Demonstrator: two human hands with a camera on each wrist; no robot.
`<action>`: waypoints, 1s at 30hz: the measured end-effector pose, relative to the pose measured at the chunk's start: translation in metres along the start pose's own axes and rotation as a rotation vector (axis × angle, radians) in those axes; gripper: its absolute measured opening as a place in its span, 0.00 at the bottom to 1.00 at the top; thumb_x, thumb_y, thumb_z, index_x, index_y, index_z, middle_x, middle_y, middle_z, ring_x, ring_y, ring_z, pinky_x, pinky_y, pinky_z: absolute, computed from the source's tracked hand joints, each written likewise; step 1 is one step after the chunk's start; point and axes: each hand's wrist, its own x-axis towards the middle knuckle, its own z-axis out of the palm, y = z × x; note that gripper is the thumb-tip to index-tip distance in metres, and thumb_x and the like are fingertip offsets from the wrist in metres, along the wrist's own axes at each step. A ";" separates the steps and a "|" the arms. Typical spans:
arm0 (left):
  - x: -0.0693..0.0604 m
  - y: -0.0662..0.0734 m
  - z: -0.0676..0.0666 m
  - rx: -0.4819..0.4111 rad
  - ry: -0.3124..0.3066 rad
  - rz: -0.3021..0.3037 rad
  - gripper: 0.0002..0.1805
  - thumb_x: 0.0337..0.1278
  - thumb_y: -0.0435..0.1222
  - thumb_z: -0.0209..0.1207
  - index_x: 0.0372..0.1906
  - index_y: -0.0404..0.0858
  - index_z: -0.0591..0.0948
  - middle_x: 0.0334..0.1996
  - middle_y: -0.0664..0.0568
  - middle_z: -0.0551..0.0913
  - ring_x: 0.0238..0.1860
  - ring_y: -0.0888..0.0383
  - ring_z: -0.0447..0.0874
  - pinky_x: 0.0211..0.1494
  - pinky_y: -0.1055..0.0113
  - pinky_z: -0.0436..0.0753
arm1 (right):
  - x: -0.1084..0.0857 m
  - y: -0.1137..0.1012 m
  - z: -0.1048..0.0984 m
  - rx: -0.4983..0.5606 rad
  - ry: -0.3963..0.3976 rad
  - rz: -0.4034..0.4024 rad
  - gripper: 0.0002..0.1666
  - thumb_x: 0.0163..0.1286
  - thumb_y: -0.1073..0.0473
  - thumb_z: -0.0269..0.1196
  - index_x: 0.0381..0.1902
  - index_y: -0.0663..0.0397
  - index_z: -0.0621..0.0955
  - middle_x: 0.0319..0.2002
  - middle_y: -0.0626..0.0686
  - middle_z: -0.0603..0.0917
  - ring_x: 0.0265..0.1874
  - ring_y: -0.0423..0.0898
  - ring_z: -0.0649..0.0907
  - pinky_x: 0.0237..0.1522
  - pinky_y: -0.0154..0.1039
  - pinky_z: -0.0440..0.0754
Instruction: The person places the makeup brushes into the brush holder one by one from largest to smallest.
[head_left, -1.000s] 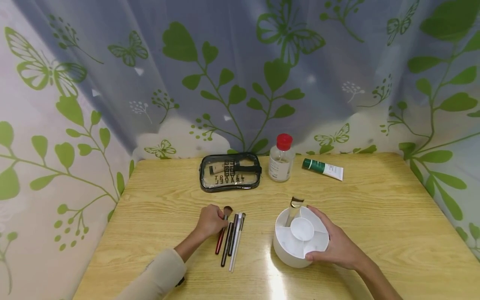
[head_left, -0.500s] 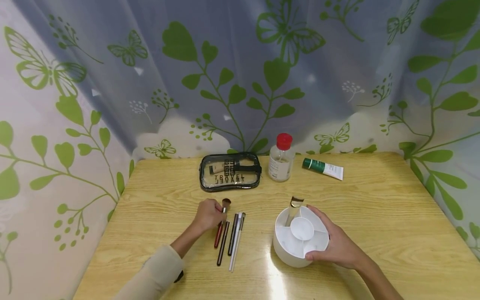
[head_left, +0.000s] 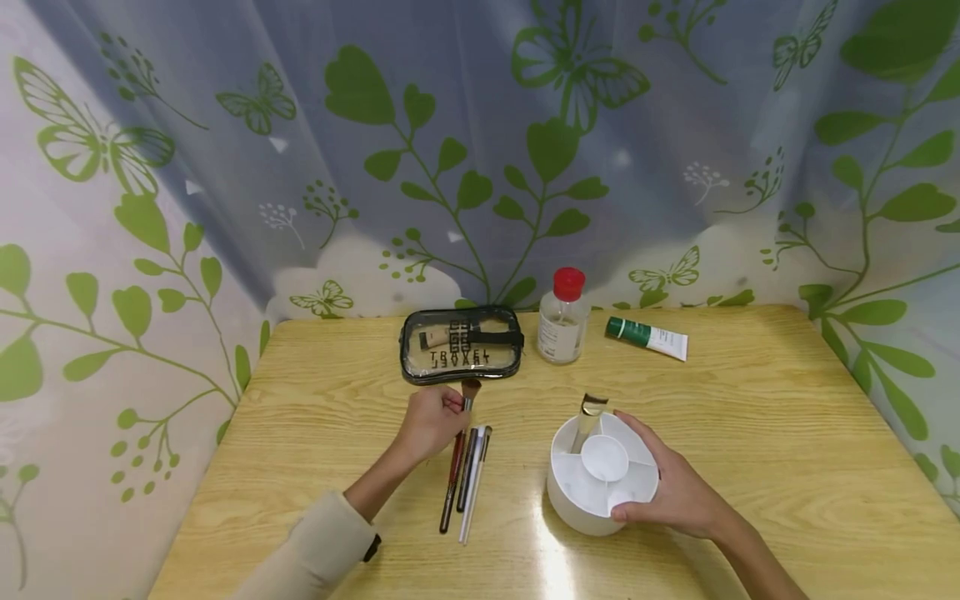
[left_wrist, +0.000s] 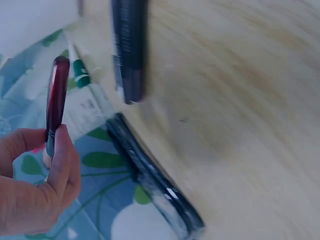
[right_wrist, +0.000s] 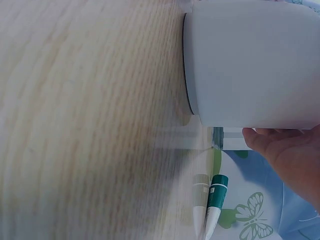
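Observation:
My left hand (head_left: 432, 421) pinches a brush with a dark red handle (left_wrist: 57, 92) near its ferrule; its brown bristles (head_left: 471, 388) point up past the fingers. Several other brushes (head_left: 468, 479) lie side by side on the table just below that hand. At the right, my right hand (head_left: 675, 496) grips the side of a round white divided organizer (head_left: 588, 521), thumb on the rim. One gold-tipped item (head_left: 590, 412) stands in a rear compartment. In the right wrist view the fingers (right_wrist: 280, 145) lie along the organizer's white wall (right_wrist: 255, 65).
Behind the brushes lies a clear travel pouch (head_left: 460, 346) with black trim. Beside it a clear bottle (head_left: 561, 333) with a red cap stands upright, and a green and white tube (head_left: 647, 336) lies farther right. A patterned curtain (head_left: 480, 167) hangs behind the table.
My left hand has lifted the red-handled brush from the others and moved it slightly up and right, toward the pouch. My right hand and the organizer have not moved.

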 end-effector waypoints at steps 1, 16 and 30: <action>-0.001 0.004 0.000 -0.018 -0.002 0.007 0.07 0.45 0.28 0.62 0.32 0.29 0.80 0.26 0.45 0.83 0.26 0.61 0.79 0.28 0.72 0.79 | 0.000 0.000 0.000 -0.001 0.001 0.000 0.68 0.38 0.58 0.79 0.74 0.46 0.53 0.61 0.57 0.73 0.50 0.33 0.75 0.47 0.32 0.76; -0.021 0.052 0.007 -0.287 -0.104 0.165 0.14 0.54 0.33 0.62 0.46 0.34 0.77 0.39 0.45 0.81 0.42 0.55 0.82 0.46 0.65 0.83 | 0.000 0.003 0.001 0.018 0.004 -0.018 0.68 0.38 0.58 0.79 0.74 0.47 0.53 0.61 0.56 0.73 0.49 0.33 0.75 0.47 0.32 0.76; -0.036 0.070 0.029 -0.636 -0.138 0.237 0.15 0.57 0.27 0.59 0.48 0.28 0.73 0.43 0.34 0.77 0.41 0.65 0.79 0.43 0.71 0.84 | 0.000 0.002 0.002 0.015 0.006 -0.021 0.68 0.38 0.58 0.79 0.74 0.46 0.53 0.60 0.58 0.73 0.48 0.34 0.75 0.46 0.32 0.77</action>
